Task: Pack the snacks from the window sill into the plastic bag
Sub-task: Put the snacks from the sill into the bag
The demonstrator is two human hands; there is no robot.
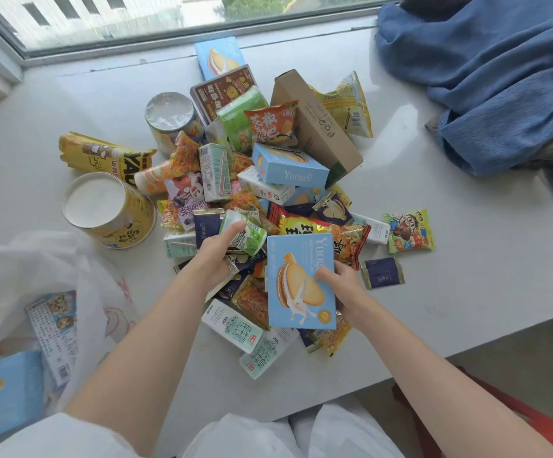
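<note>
A heap of snacks covers the middle of the white window sill (434,259). My right hand (341,285) grips a light blue sandwich-biscuit box (298,282), held upright above the pile's near side. My left hand (215,256) holds a small green-and-white packet (245,234) with the thumb on top, and a dark wrapper shows beneath the palm. The translucent plastic bag (47,279) lies open at the lower left, with another blue biscuit box (0,391) and a printed pack (57,332) seen through it.
Two yellow tubs (113,209) (172,122) stand left of the heap, a brown cardboard box (315,117) leans at its back. A blue cloth (486,77) is bunched at the sill's right end. The window runs along the far edge.
</note>
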